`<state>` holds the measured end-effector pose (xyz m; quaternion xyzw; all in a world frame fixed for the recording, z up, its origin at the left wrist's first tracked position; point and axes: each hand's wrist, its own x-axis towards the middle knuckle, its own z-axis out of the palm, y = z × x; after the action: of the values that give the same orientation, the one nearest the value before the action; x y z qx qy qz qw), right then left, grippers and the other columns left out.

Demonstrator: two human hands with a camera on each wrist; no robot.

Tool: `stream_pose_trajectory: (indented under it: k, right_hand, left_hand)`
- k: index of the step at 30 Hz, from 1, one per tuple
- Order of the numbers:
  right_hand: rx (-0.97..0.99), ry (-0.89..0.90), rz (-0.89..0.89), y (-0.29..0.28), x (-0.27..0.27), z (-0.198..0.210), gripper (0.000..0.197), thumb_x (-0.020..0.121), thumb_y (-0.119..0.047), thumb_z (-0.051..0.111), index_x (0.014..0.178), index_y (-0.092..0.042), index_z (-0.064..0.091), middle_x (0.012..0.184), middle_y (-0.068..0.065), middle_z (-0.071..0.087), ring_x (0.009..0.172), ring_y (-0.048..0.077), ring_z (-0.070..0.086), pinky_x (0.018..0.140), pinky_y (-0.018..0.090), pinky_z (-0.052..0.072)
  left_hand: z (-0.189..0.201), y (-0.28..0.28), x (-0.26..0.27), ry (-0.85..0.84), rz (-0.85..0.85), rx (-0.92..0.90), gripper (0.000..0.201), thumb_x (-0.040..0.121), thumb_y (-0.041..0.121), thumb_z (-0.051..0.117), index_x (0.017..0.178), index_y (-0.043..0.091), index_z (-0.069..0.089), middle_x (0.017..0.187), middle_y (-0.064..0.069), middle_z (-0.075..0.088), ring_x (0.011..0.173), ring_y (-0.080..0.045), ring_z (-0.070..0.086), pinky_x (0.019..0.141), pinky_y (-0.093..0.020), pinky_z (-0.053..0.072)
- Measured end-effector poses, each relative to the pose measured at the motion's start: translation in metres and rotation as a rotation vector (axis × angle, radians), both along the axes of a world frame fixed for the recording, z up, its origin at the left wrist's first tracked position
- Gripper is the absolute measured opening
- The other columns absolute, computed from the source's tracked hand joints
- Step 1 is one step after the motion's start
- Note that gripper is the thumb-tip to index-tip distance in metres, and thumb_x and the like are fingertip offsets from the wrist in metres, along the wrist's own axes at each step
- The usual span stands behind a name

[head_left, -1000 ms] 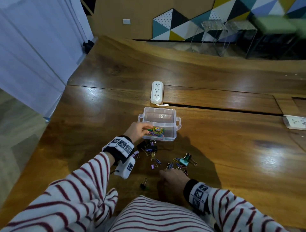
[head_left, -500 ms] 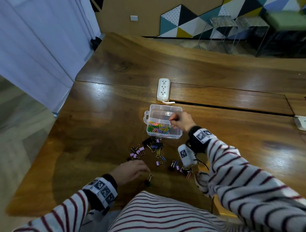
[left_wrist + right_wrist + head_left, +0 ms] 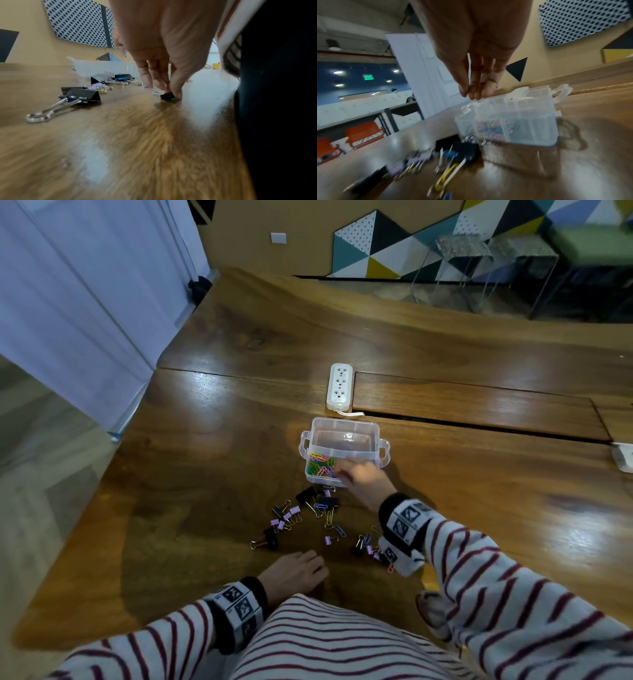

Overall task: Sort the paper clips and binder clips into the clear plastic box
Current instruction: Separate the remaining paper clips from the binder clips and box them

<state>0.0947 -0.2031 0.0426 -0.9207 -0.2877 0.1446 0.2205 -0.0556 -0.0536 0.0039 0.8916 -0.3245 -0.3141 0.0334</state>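
L hand (image 3: 164, 44) fingers pinching binder clip (image 3: 167, 96); R hand (image 3: 476, 44) fingers together above box (image 3: 530, 121) rim

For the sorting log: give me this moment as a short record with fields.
box: clear box on the table, open, coloured paper clips in its near compartment
left hand: low at the table, fingertips pinching a small dark binder clip
right hand: over the box's near edge, fingers straight and together, nothing visible in them
loose clips: binder clips and paper clips scattered on the table before the box
power strip: behind the box
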Motion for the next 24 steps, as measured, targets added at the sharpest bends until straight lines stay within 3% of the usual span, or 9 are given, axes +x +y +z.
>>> stream_pose_trajectory:
  k: [3,8,13,18,22,24]
  right_hand:
    - [-0.195,0.115,0.064,-0.001,-0.027,-0.014,0.017,0.092,-0.021,0.046,0.104,-0.011,0.053,0.108,0.007,0.058,0.097,0.021,0.057,0.084,0.031,0.050]
    - [-0.332,0.223,0.086,-0.005,-0.052,-0.033,0.032,0.085,-0.019,0.059,0.114,-0.012,0.048,0.122,0.006,0.050,0.113,0.025,0.050,0.093,0.041,0.047]
    - [-0.340,0.240,0.081,-0.004,-0.048,-0.035,0.026,0.087,-0.016,0.056,0.112,-0.010,0.052,0.123,0.008,0.051,0.113,0.027,0.051,0.094,0.041,0.047]
    - [-0.235,0.235,0.084,-0.006,-0.042,-0.036,0.017,0.089,-0.017,0.050,0.106,-0.015,0.047,0.110,0.008,0.060,0.100,0.028,0.058,0.084,0.044,0.051]
    - [-0.207,0.208,0.087,0.000,-0.041,-0.035,0.020,0.091,-0.013,0.044,0.110,-0.018,0.047,0.110,0.006,0.057,0.098,0.025,0.057,0.081,0.039,0.052]
    - [-0.249,0.222,0.067,0.006,-0.042,-0.034,0.022,0.090,-0.012,0.044,0.112,-0.015,0.046,0.112,0.008,0.055,0.100,0.026,0.055,0.081,0.038,0.048]
  left_hand:
    - [0.000,0.000,0.002,-0.040,0.006,0.023,0.040,0.097,0.014,0.039,0.135,0.002,0.034,0.136,-0.020,0.040,0.122,-0.030,0.038,0.101,-0.037,0.036]
    - [0.003,0.000,0.000,-0.083,0.047,0.022,0.039,0.096,0.013,0.037,0.133,0.001,0.036,0.132,-0.021,0.042,0.119,-0.030,0.040,0.099,-0.037,0.037]
    - [-0.003,0.005,-0.001,-0.105,0.062,0.007,0.038,0.096,0.015,0.037,0.132,0.003,0.037,0.133,-0.020,0.042,0.118,-0.029,0.041,0.099,-0.036,0.037]
    - [-0.007,0.011,-0.003,-0.161,0.090,-0.017,0.037,0.095,0.018,0.038,0.129,0.004,0.041,0.133,-0.015,0.043,0.119,-0.027,0.041,0.100,-0.035,0.036]
    - [-0.010,0.018,-0.003,-0.270,0.164,-0.197,0.034,0.089,0.026,0.040,0.115,0.010,0.053,0.122,-0.007,0.054,0.109,-0.021,0.049,0.090,-0.031,0.042]
    - [-0.005,0.020,0.002,-0.198,0.364,-0.361,0.026,0.087,0.025,0.045,0.108,0.013,0.056,0.115,-0.002,0.056,0.104,-0.016,0.051,0.089,-0.028,0.045]
